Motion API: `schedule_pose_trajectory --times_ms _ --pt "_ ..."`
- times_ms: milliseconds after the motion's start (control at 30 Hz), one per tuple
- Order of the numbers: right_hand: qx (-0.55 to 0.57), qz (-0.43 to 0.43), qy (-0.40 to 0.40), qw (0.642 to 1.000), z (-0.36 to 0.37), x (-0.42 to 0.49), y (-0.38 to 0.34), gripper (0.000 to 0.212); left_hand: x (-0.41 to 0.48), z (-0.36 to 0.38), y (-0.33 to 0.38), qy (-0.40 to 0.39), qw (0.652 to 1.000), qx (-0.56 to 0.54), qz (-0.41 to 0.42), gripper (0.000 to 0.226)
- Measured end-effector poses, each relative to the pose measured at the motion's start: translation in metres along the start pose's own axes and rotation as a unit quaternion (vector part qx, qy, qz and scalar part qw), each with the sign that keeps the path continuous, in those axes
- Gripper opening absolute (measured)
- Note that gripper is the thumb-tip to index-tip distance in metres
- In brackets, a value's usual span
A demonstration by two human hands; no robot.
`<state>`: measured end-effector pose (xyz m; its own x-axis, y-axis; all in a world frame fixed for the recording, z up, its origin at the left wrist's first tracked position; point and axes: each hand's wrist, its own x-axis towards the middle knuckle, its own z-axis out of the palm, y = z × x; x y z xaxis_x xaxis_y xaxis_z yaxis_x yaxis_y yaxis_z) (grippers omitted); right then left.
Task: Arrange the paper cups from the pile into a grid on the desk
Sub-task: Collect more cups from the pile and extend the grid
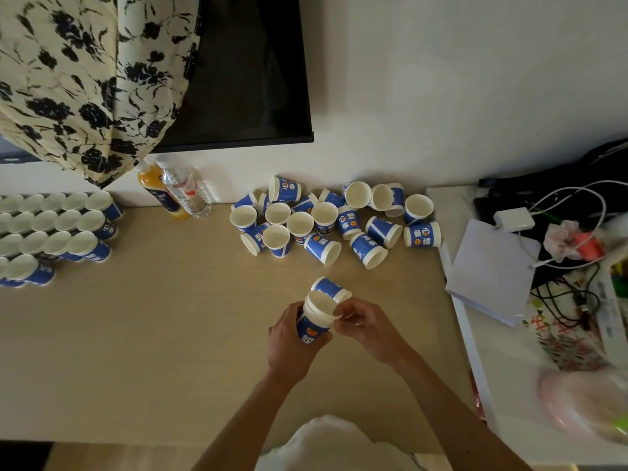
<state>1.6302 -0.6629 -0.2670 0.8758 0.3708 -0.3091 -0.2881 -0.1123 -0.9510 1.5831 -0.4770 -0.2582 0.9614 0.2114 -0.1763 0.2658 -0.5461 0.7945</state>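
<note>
Paper cups [326, 219], blue-printed with white insides, lie piled at the back of the pale wooden desk [136, 334], below a white wall [441, 96]. Rows of upright cups [51, 229] stand far left. The left hand [289, 341] grips a nested stack [314, 322]; the right hand [362, 322] pinches its top rim.

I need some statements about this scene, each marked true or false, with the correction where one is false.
1. The left hand grips a stack of nested cups. True.
2. The right hand hangs idle. False: it pinches a cup rim at the top of the stack.
3. The grid stands at the left end of the desk. True.
4. Every cup in the pile stands upright. False: several lie on their sides.
5. The orange bottle stands right of the clear bottle. False: it stands left of it.
</note>
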Motion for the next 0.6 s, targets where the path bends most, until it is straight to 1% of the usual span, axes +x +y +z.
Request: schedule_pose_trajectory --times_ms 100,167,200,267,333,433,500,600 --pt "0.024 0.005 0.004 1.000 0.005 0.002 0.002 0.038 -0.003 -0.007 -0.010 0.021 1.000 -0.009 -0.015 0.062" --pt "-0.007 0.014 0.054 0.998 0.013 0.009 0.011 0.043 -0.005 -0.013 -0.019 0.045 0.998 -0.018 -0.036 0.062" --pt "-0.059 0.011 0.096 0.994 0.017 0.014 0.019 0.044 -0.006 -0.016 -0.024 0.057 0.997 -0.021 -0.049 0.061" --pt "-0.197 0.003 0.157 0.968 0.029 0.026 0.037 0.053 -0.010 -0.022 -0.032 0.083 0.994 -0.017 -0.069 0.059" --pt "-0.305 0.014 0.162 0.939 0.042 0.037 0.048 0.071 -0.014 -0.027 -0.037 0.105 0.991 -0.012 -0.084 0.060" --pt "-0.386 0.040 0.135 0.912 0.060 0.054 0.054 0.091 -0.019 -0.035 -0.042 0.122 0.987 -0.022 -0.103 0.060" --pt "-0.409 0.051 0.118 0.903 0.071 0.062 0.055 0.089 -0.021 -0.040 -0.044 0.129 0.985 -0.025 -0.110 0.059" --pt "-0.417 0.060 0.115 0.900 0.077 0.075 0.058 0.073 -0.022 -0.046 -0.044 0.138 0.984 -0.032 -0.111 0.060"
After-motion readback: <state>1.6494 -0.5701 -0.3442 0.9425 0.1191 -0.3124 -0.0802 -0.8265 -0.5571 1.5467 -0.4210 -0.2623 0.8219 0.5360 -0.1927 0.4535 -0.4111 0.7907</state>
